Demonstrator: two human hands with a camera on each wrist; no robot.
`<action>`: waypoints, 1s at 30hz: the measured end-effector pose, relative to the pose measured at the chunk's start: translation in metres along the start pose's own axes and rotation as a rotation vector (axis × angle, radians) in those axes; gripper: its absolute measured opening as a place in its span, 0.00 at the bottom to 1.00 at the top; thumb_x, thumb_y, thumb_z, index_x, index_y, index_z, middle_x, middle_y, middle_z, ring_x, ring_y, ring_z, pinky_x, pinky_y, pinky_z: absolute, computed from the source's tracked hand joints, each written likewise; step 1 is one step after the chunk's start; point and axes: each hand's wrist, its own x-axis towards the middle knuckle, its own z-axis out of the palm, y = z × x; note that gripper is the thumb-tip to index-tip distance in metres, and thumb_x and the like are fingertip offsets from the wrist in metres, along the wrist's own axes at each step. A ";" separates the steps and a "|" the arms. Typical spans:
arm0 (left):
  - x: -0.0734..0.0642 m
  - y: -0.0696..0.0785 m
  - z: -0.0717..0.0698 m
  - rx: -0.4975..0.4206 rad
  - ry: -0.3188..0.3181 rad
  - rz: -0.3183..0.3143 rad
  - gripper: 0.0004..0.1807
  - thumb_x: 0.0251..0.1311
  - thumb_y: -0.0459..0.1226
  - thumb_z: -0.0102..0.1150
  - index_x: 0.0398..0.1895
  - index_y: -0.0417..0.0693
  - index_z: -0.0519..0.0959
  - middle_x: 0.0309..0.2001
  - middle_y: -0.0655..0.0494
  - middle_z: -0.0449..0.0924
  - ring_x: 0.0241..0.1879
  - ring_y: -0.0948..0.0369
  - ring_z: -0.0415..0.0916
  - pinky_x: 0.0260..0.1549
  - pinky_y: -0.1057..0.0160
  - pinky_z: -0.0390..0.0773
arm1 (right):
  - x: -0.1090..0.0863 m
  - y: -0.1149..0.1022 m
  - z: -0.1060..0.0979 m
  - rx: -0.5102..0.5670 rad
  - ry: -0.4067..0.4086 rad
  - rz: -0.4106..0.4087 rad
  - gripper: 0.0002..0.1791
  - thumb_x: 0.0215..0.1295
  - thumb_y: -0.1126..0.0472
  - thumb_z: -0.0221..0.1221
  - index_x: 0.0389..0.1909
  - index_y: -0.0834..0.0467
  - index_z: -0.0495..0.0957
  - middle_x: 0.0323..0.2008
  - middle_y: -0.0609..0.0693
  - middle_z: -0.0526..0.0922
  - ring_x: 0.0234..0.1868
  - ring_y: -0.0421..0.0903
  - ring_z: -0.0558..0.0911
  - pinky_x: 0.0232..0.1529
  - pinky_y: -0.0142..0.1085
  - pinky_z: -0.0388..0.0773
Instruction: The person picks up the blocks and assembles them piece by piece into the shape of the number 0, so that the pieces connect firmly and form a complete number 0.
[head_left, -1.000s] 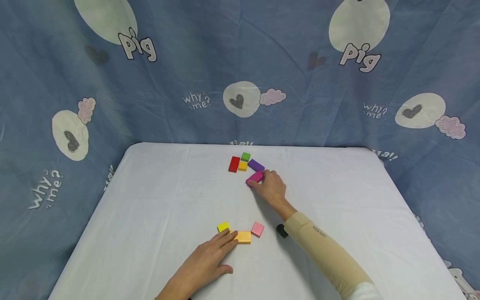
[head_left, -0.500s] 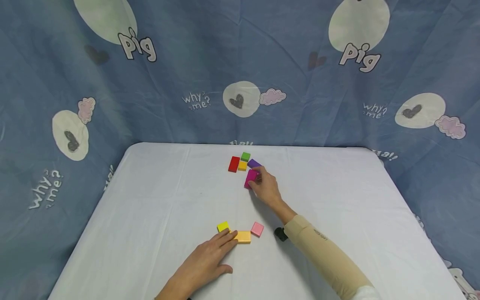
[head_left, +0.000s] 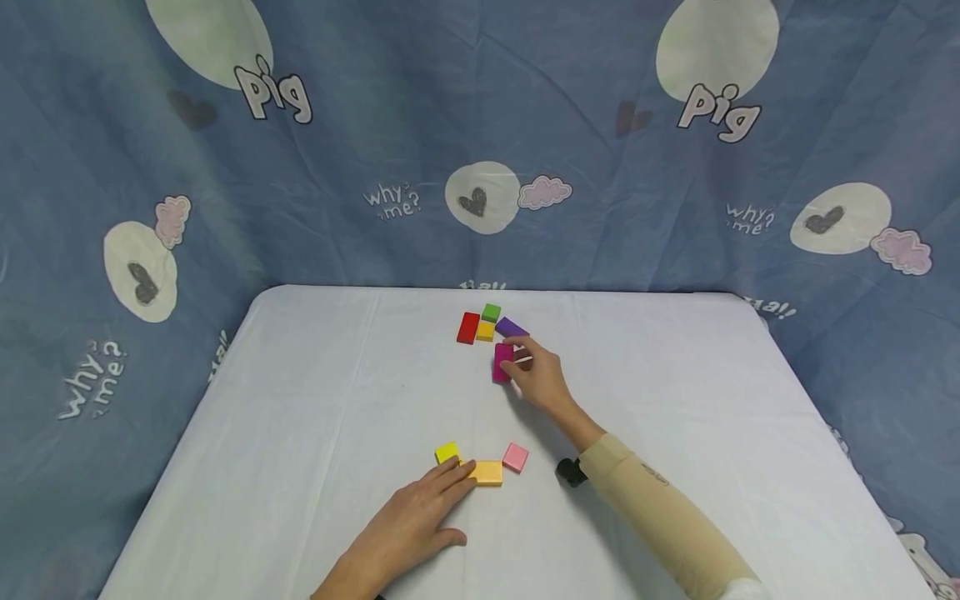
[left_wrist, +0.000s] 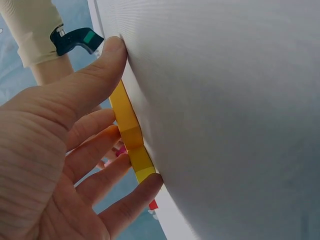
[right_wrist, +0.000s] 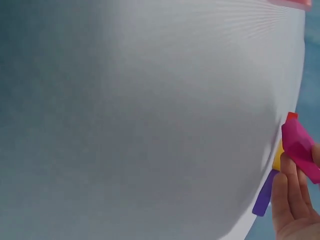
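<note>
My right hand [head_left: 542, 379] pinches a magenta block [head_left: 502, 363] between thumb and fingers, near the back of the table. In the right wrist view this magenta block [right_wrist: 298, 147] appears just off the cloth. Right beyond it lie a purple block [head_left: 512, 327], a small orange-yellow block [head_left: 485, 332], a green block [head_left: 491, 313] and a red block [head_left: 467, 327], grouped together. My left hand [head_left: 408, 517] rests nearer the front, its extended fingers touching a light orange block [head_left: 487, 473] and a yellow block [head_left: 447, 452]. Beside the orange one lies a pink block [head_left: 515, 457].
A white cloth [head_left: 360, 400] covers the table. Behind and at the sides hangs a blue printed curtain [head_left: 420, 108]. A dark device [head_left: 570, 472] sits at the right wrist, above the cloth.
The magenta block has turned in my right hand from slanting to pointing nearly straight away from me, and shifted slightly clear of the purple block. My left hand keeps its place.
</note>
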 end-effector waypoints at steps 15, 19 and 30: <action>-0.002 -0.002 -0.001 0.002 0.045 0.051 0.37 0.53 0.50 0.70 0.66 0.46 0.72 0.71 0.56 0.64 0.70 0.53 0.59 0.58 0.53 0.71 | -0.018 -0.012 -0.034 0.098 -0.025 0.067 0.22 0.62 0.62 0.66 0.58 0.51 0.77 0.44 0.55 0.83 0.42 0.49 0.84 0.44 0.42 0.81; -0.002 -0.002 -0.001 0.009 0.043 0.049 0.37 0.53 0.50 0.70 0.66 0.47 0.72 0.71 0.56 0.63 0.70 0.54 0.59 0.58 0.52 0.71 | -0.022 -0.014 -0.037 0.115 -0.041 0.049 0.22 0.62 0.63 0.66 0.58 0.51 0.77 0.45 0.55 0.83 0.42 0.49 0.84 0.44 0.41 0.81; -0.001 -0.001 -0.001 0.003 0.013 0.015 0.38 0.53 0.51 0.70 0.67 0.48 0.72 0.71 0.57 0.63 0.70 0.54 0.58 0.58 0.51 0.71 | -0.037 -0.019 -0.035 0.118 -0.088 0.018 0.22 0.61 0.65 0.67 0.56 0.51 0.78 0.43 0.53 0.83 0.40 0.47 0.84 0.44 0.39 0.81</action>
